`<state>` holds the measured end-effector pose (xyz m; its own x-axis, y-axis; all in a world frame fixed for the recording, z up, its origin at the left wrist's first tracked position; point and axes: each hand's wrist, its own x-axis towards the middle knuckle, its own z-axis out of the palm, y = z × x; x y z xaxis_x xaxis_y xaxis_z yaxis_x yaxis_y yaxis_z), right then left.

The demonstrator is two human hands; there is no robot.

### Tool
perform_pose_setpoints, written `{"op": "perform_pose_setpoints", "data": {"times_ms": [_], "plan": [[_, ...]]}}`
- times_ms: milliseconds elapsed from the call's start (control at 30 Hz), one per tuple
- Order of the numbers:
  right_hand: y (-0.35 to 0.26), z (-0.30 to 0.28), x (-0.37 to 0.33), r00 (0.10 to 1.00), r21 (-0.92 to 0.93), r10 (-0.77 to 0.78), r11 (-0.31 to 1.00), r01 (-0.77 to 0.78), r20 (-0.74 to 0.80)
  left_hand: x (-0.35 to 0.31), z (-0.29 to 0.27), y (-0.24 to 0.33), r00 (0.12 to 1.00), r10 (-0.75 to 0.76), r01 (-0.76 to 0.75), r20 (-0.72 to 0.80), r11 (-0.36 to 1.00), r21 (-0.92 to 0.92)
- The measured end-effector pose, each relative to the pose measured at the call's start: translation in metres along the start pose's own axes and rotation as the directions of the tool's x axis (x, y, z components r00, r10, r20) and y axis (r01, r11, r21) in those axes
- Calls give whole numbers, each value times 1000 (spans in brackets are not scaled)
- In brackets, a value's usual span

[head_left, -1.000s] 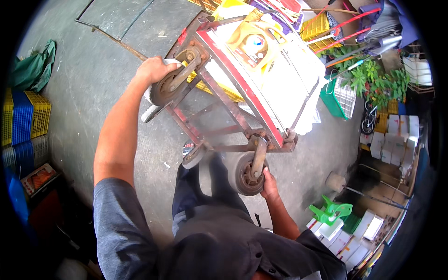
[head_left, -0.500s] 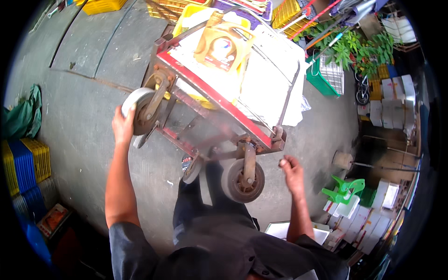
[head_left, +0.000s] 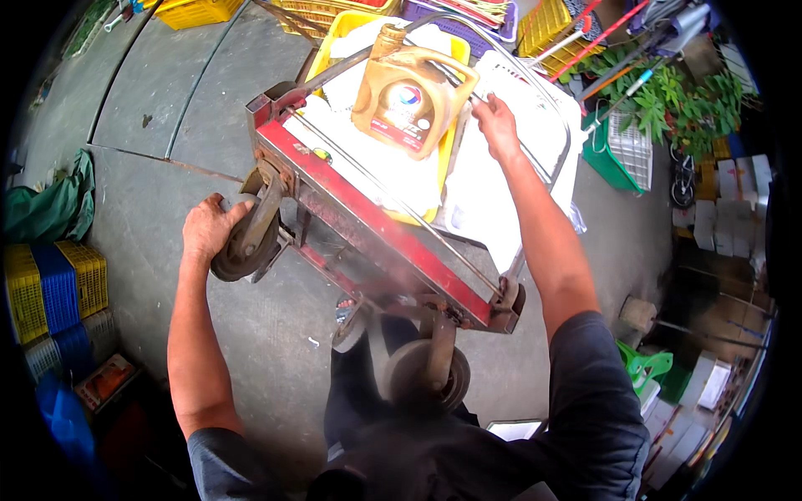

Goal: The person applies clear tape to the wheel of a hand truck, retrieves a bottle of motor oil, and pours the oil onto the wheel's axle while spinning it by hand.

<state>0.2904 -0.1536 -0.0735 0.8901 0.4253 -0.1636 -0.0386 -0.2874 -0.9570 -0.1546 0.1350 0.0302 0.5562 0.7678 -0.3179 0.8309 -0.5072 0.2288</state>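
Before me a rusty red metal trolley [head_left: 359, 206] is tipped up, its frame slanting down to the right and its wheels facing me. My left hand [head_left: 213, 227] is closed on the rim of the left caster wheel [head_left: 251, 238]. The right caster wheel [head_left: 451, 376] hangs over my legs, partly blurred. A gold oil jug [head_left: 409, 104] rests on white material at a yellow basket [head_left: 458, 52], beyond the frame. My right hand [head_left: 499, 127] is curled at the jug's right side, over a thin metal bar [head_left: 535, 165]; its exact grip cannot be made out.
Stacked yellow and blue crates [head_left: 54, 288] stand at the left, below a green cloth [head_left: 63, 204]. A green basket [head_left: 610, 159] sits at the far right near leafy plants [head_left: 668, 108] and long poles. White boxes [head_left: 731, 213] line the right edge.
My right hand has moved up and away from beside the right caster to the jug. My left hand stays on the wheel, which has shifted slightly down and turned.
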Motion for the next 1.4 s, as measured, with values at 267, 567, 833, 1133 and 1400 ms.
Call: {"op": "perform_pose_setpoints", "data": {"times_ms": [267, 567, 833, 1133, 1400], "plan": [[4, 46, 52, 995, 143, -89, 986, 82, 43, -4, -3, 0, 997, -72, 72, -17, 997, 16], [-40, 38, -25, 958, 255, -202, 933, 252, -205, -2, -6, -2, 994, -73, 74, 85, 997, -9], [-206, -33, -147, 897, -299, -438, 866, 401, -66, -26, -16, -9, 1000, 24, -24, -15, 1000, 4], [-257, -32, -233, 871, -219, -427, 851, 478, 242, -91, -137, 110, 649, 607, -756, -459, 584, -296], [-274, -16, -261, 769, -290, -540, 718, 633, 342, -96, -140, 111, 610, 751, -790, -254, 554, -261]]}}
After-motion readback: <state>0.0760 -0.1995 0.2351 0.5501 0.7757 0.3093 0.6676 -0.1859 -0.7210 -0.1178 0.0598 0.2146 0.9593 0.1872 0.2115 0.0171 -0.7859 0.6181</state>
